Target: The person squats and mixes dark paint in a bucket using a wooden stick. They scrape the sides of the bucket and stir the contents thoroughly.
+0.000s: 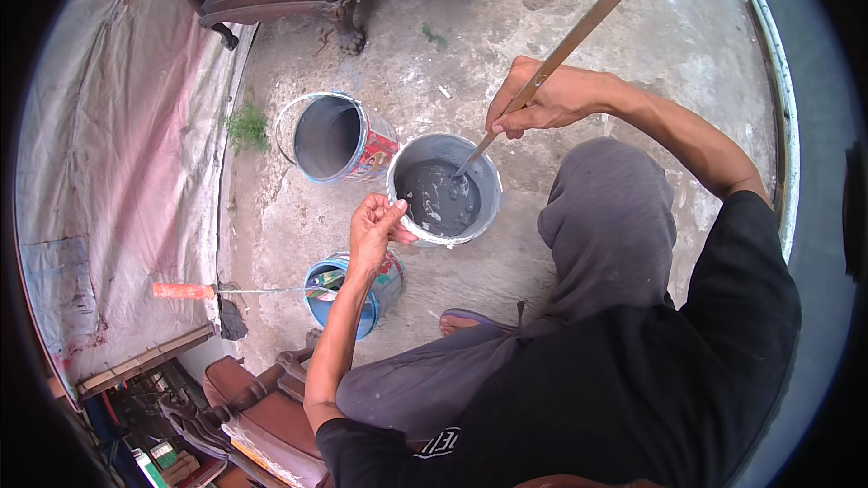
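A round bucket (489, 201) with a pale, smeared rim stands on the floor before me, holding wet dark-grey paste (434, 194) with lighter streaks. My left hand (375, 230) pinches the near-left part of its rim, thumb over the edge. In my right hand (551, 98) is a long brown wooden stick (579, 34), gripped above the bucket and slanting up to the right. Its grey-coated lower end dips into the paste near the right inner wall.
A second bucket (371, 149), grey inside, stands left of the first. Nearer is a blue bucket (316, 307) with things inside; an orange-handled tool (183, 291) extends from it. A cloth sheet (136, 126) hangs at left. Wooden chairs (271, 2) stand far left and near left (267, 407).
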